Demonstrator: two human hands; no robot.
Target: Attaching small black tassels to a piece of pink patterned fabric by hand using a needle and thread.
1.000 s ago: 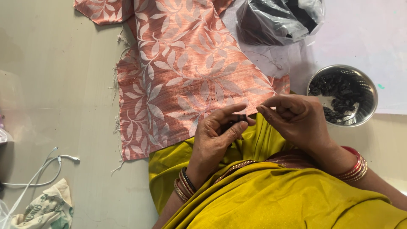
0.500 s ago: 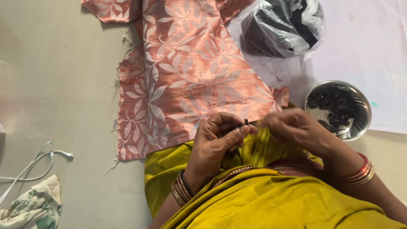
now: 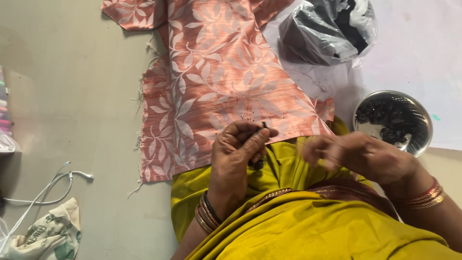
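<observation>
I judge beading underway: my left hand [image 3: 240, 149] pinches a dark bead [image 3: 264, 124] over the leaf-print fabric [image 3: 216, 82], my right hand [image 3: 361, 154], at three o'clock, loosely closed on thread.

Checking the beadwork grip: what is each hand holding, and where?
Left hand pinches the pink leaf-print fabric at its near edge; whether the blurred right hand holds anything cannot be told.

upper right: my clear plastic bag [image 3: 327, 31] of dark contents, crumpled | lower left: my printed cloth pouch [image 3: 45, 238], cream with green marks
</observation>
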